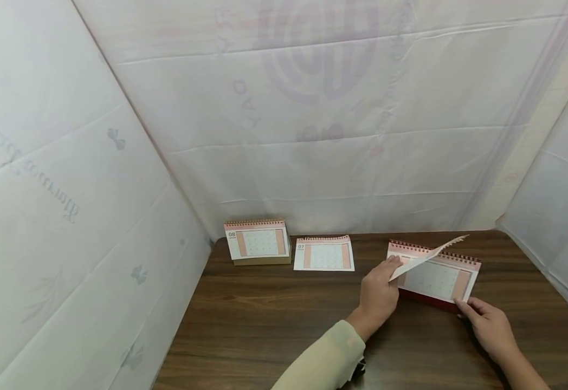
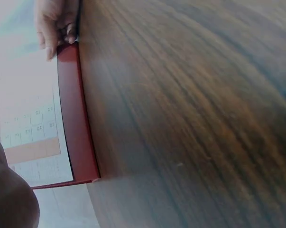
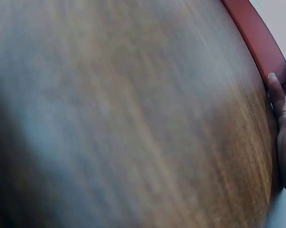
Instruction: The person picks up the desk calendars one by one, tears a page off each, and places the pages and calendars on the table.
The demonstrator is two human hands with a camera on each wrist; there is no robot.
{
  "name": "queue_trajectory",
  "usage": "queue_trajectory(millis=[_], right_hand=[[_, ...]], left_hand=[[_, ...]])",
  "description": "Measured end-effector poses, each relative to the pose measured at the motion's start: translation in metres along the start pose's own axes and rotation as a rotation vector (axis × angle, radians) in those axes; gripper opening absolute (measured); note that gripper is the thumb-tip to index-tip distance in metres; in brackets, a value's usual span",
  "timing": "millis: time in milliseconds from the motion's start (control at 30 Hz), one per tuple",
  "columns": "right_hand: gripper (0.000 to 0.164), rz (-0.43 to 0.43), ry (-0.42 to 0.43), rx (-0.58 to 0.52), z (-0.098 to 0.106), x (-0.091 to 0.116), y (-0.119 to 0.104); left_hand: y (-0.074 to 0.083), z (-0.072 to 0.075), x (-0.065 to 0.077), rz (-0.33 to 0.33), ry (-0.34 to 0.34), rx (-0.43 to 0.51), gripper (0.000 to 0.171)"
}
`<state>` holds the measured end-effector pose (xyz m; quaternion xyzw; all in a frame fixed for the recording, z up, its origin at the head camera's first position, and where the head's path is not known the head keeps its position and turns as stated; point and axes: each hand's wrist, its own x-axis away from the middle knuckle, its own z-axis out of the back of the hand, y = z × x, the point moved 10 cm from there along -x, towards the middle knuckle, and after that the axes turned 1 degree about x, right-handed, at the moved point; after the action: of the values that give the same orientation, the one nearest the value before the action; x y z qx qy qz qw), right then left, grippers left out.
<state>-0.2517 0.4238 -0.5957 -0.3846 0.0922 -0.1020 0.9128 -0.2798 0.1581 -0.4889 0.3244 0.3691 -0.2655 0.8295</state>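
A pink-and-white desk calendar (image 1: 435, 279) with a red base (image 2: 78, 118) stands on the table's right side, its spiral binding along the top. My left hand (image 1: 379, 291) pinches a calendar page (image 1: 421, 261) that slants up over the calendar's front. Holes line that page's raised far edge, which stands off the rings at the right; whether any of it is still attached at the left, I cannot tell. At the calendar's lower right corner, my right hand (image 1: 490, 327) grips the page edge and base between thumb and fingers. The right wrist view catches its fingers (image 3: 275, 92) against the red base.
Left of centre, a loose calendar page (image 1: 325, 255) marked 07 lies on the brown wooden table (image 1: 245, 325). Beside it stands another desk calendar (image 1: 259, 242) showing 08 on a tan base. White sheeting (image 1: 274, 173) hangs behind and along both sides.
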Motion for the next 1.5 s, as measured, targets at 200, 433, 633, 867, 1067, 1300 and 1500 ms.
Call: queue_trajectory(millis=[200,433,633,867,1067,1300,1500], right_hand=[[0.049,-0.009,-0.001,-0.001,0.0,0.001,0.0],[0.051,-0.026,-0.006,-0.003,0.0,0.0,0.003],[0.049,-0.013,0.001,-0.008,-0.001,0.0,0.002],[0.049,-0.014,0.0,-0.012,-0.001,0.001,0.002],[0.049,-0.014,0.002,-0.011,0.0,0.001,0.001],[0.049,-0.013,-0.002,-0.006,-0.001,0.0,0.003],[0.048,-0.014,-0.006,0.003,-0.001,-0.001,0.004]], left_hand=[[-0.014,-0.003,-0.001,0.129,0.003,0.163,0.024],[-0.021,-0.005,-0.004,0.209,-0.03,0.272,0.037],[-0.026,-0.005,-0.004,0.278,-0.032,0.311,0.039],[-0.034,-0.005,-0.004,0.341,-0.01,0.349,0.041],[-0.036,-0.006,-0.005,0.372,-0.012,0.37,0.042],[-0.043,-0.012,-0.003,0.454,-0.019,0.43,0.043],[-0.05,-0.016,0.001,0.533,-0.007,0.481,0.042]])
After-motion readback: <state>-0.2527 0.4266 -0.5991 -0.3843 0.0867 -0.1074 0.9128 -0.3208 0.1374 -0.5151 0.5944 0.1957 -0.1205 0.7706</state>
